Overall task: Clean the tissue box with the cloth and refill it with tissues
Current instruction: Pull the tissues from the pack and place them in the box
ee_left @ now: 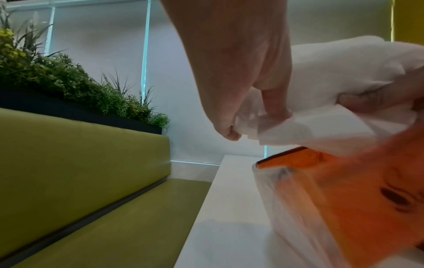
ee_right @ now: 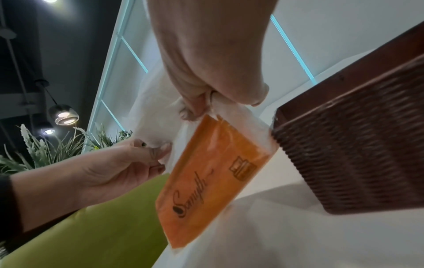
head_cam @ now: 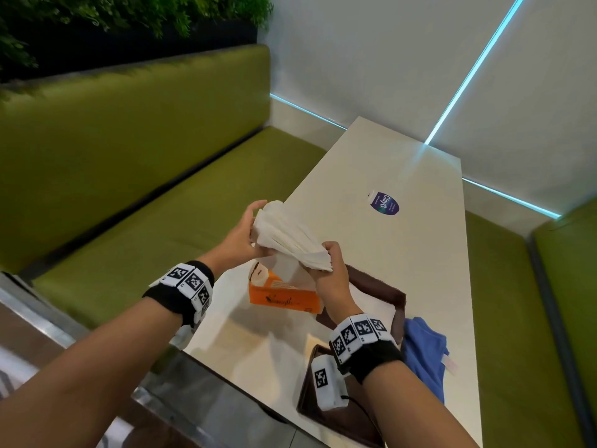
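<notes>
Green bench seating (head_cam: 135, 163) wraps around a long pale table (head_cam: 420, 270), with a planter of leafy plants (head_cam: 129, 14) above the backrest and white wall panels lit by thin blue strips behind. At the table's left edge the left hand (head_cam: 240, 236) holds the upper end of a thick stack of white tissues (head_cam: 287, 237), thumb and fingers curled around it. The stack hangs in the air, slanting down to the right hand (head_cam: 329, 263), whose fingers pinch its lower end. Directly beneath the stack, an orange tissue pack (head_cam: 284, 294) in clear plastic wrap rests on the table near that left edge. Just right of the pack stands the brown woven tissue box (head_cam: 384, 292), partly hidden by the right wrist, and a dark brown lid-like piece (head_cam: 342, 425) lies at the near edge. A blue cloth (head_cam: 423, 354) lies crumpled just beside the box, toward the right edge. Farther up the table sits a purple sticker (head_cam: 386, 203).
</notes>
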`<state>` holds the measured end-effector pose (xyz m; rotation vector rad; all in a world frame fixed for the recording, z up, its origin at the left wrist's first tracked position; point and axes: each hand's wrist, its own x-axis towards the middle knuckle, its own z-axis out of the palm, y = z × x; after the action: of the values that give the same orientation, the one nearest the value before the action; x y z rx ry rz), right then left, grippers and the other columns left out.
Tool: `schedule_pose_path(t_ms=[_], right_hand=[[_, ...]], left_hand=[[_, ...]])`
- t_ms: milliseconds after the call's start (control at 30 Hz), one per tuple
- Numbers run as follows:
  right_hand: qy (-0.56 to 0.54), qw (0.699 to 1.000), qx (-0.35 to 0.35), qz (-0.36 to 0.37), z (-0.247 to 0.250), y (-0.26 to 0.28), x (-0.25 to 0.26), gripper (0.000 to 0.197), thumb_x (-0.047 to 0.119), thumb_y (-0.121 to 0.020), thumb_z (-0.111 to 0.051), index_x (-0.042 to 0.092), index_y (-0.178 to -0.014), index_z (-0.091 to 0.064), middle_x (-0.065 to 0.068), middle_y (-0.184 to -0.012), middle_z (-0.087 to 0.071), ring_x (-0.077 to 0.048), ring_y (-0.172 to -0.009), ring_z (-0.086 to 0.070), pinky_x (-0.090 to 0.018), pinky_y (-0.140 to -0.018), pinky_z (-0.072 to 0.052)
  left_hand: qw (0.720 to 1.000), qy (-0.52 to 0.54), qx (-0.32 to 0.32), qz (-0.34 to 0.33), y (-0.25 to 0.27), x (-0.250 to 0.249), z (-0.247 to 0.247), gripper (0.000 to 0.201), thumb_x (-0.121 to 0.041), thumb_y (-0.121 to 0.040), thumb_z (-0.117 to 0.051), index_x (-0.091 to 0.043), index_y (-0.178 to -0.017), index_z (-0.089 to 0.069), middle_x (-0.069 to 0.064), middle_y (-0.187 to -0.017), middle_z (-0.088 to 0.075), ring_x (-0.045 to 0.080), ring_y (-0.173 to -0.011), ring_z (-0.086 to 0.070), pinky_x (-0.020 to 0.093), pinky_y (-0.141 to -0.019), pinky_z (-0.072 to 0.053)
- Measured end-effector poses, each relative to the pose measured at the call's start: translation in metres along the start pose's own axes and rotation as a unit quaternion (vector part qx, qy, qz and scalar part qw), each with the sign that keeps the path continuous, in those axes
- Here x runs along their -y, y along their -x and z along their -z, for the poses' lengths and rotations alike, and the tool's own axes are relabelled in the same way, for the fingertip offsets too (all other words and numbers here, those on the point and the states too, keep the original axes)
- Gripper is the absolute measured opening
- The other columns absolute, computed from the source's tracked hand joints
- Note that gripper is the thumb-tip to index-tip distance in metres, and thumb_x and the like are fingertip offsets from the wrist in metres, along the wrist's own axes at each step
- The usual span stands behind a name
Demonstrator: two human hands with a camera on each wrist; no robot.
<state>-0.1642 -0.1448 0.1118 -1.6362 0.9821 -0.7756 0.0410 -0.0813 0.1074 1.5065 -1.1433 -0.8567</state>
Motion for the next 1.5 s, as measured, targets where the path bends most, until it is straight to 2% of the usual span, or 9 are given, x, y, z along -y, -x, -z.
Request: schedule_pose_path(t_ms=[233, 533, 633, 733, 833, 1033, 1167, 1300, 1500], right_hand=[[-0.043, 0.999, 0.009, -0.023, -0.003, -0.002, -0.003, 0.029, 0.012, -0.087, -0.066, 0.015, -0.107, -0.045, 0.001, -0.096, -0.055, -0.009, -0.082, -0.050, -0.018, -0.067, -0.043], [-0.066, 0.997, -0.033, -0.010, -0.025, -0.005, -0.013, 0.028, 0.019, -0.086, -0.069, 0.021, -0.103, -0.047, 0.009, -0.091, -0.055, -0.010, -0.081, -0.052, -0.027, -0.073, -0.044], [-0.026, 0.999, -0.029, -0.012, -0.027, -0.005, -0.017, 0.029, 0.020, -0.084, -0.070, 0.024, -0.102, -0.048, 0.009, -0.091, -0.057, -0.014, -0.086, -0.056, -0.027, -0.073, -0.048], [0.063, 0.997, -0.028, 0.016, -0.028, -0.005, -0.020, 0.028, 0.031, -0.079, -0.069, 0.037, -0.093, -0.046, 0.007, -0.093, -0.059, -0.027, -0.094, -0.056, -0.046, -0.080, -0.051], [0.085, 0.996, -0.021, 0.023, -0.028, -0.003, -0.012, 0.026, 0.036, -0.079, -0.067, 0.040, -0.092, -0.044, 0.009, -0.093, -0.058, -0.029, -0.097, -0.053, -0.052, -0.081, -0.050], [-0.055, 0.998, 0.005, 0.022, -0.011, -0.003, 0.023, 0.038, 0.025, -0.080, -0.076, 0.024, -0.105, -0.048, 0.003, -0.101, -0.062, -0.015, -0.092, -0.060, -0.032, -0.074, -0.051], [-0.229, 0.973, 0.029, -0.029, 0.015, -0.002, 0.040, 0.058, 0.021, -0.080, -0.078, 0.015, -0.130, -0.049, -0.010, -0.121, -0.066, -0.027, -0.109, -0.066, -0.046, -0.087, -0.056], [-0.295, 0.953, 0.047, -0.054, 0.038, 0.008, 0.045, 0.045, 0.018, -0.092, -0.062, 0.019, -0.135, -0.049, -0.008, -0.128, -0.064, -0.028, -0.117, -0.061, -0.047, -0.095, -0.052], [-0.308, 0.946, 0.043, -0.090, 0.067, 0.029, 0.026, 0.047, 0.029, -0.095, -0.058, 0.022, -0.139, -0.045, -0.007, -0.136, -0.058, -0.028, -0.126, -0.055, -0.056, -0.104, -0.042]], left_hand=[[1.000, -0.020, -0.018, -0.016, 0.000, -0.011, -0.002, 0.091, 0.007, -0.078, -0.075, -0.025, -0.147, -0.026, -0.010, -0.109, -0.059, -0.015, -0.087, -0.060, 0.013, -0.075, -0.053], [0.997, -0.053, -0.048, -0.015, -0.004, -0.020, 0.004, 0.082, 0.009, -0.082, -0.069, -0.025, -0.145, -0.030, -0.006, -0.094, -0.054, -0.019, -0.070, -0.056, 0.004, -0.064, -0.046], [0.997, -0.069, -0.044, -0.004, -0.002, -0.016, 0.009, 0.084, 0.010, -0.082, -0.067, -0.030, -0.145, -0.030, -0.005, -0.100, -0.056, -0.013, -0.078, -0.058, 0.008, -0.064, -0.048], [0.997, -0.071, -0.040, 0.009, 0.000, -0.013, 0.013, 0.086, 0.009, -0.082, -0.066, -0.036, -0.145, -0.030, -0.002, -0.110, -0.059, 0.006, -0.095, -0.061, 0.018, -0.073, -0.050], [0.997, -0.068, -0.049, 0.003, 0.003, -0.016, 0.015, 0.082, 0.007, -0.082, -0.068, -0.037, -0.142, -0.033, 0.003, -0.113, -0.060, 0.001, -0.092, -0.062, 0.019, -0.074, -0.052], [0.998, -0.007, -0.049, -0.025, 0.000, -0.032, 0.024, 0.086, 0.000, -0.076, -0.078, -0.033, -0.141, -0.033, -0.001, -0.123, -0.059, -0.006, -0.101, -0.060, 0.015, -0.084, -0.052], [0.995, 0.093, -0.030, 0.016, 0.007, -0.047, 0.015, 0.080, -0.017, -0.085, -0.075, -0.028, -0.146, -0.026, 0.001, -0.120, -0.064, 0.007, -0.099, -0.068, 0.022, -0.079, -0.057], [0.981, 0.183, -0.010, 0.056, 0.015, -0.056, -0.012, 0.066, -0.025, -0.094, -0.062, -0.028, -0.147, -0.023, 0.003, -0.119, -0.062, 0.015, -0.096, -0.069, 0.036, -0.085, -0.058], [0.970, 0.226, 0.013, 0.085, 0.027, -0.048, -0.058, 0.058, -0.046, -0.085, -0.070, -0.053, -0.126, -0.030, 0.013, -0.135, -0.051, 0.030, -0.116, -0.062, 0.050, -0.096, -0.053]])
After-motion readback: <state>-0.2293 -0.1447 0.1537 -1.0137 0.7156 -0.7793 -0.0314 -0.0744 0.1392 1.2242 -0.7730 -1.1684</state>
